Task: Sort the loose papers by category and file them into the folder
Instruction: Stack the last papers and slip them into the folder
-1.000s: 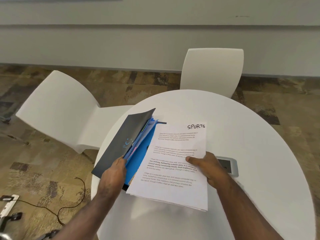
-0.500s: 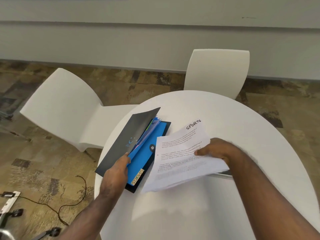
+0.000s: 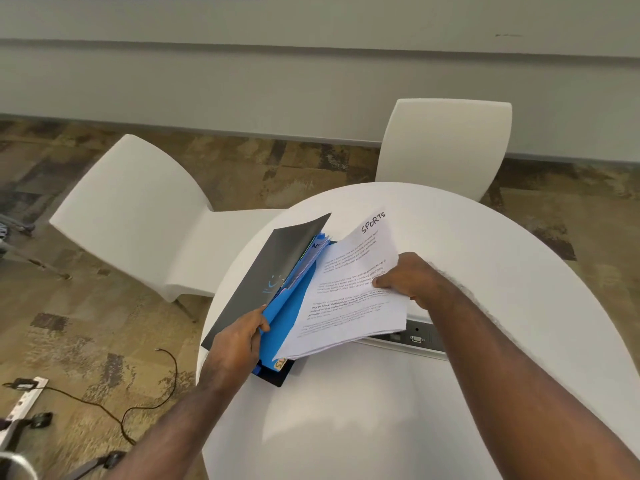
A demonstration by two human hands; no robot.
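White and round, the table (image 3: 467, 341) fills the lower right of our view, with two white chairs (image 3: 145, 220) drawn up at its far and left sides. At the table's left edge lies the folder (image 3: 273, 268); our left hand (image 3: 239, 344) pinches its blue dividers (image 3: 287, 310) and props the dark cover open. Our right hand (image 3: 408, 277) grips the papers (image 3: 349, 299) headed "SPORTS", thumb on top, angling the stack over the open blue pocket. Beside the folder, a grey socket panel (image 3: 420, 337) sits partly under the stack.

There were two white chairs (image 3: 138, 216) (image 3: 446, 147), one round surface (image 3: 485, 271), one folder (image 3: 277, 271), one sheaf of papers (image 3: 349, 289), two hands (image 3: 235, 344) (image 3: 408, 278).
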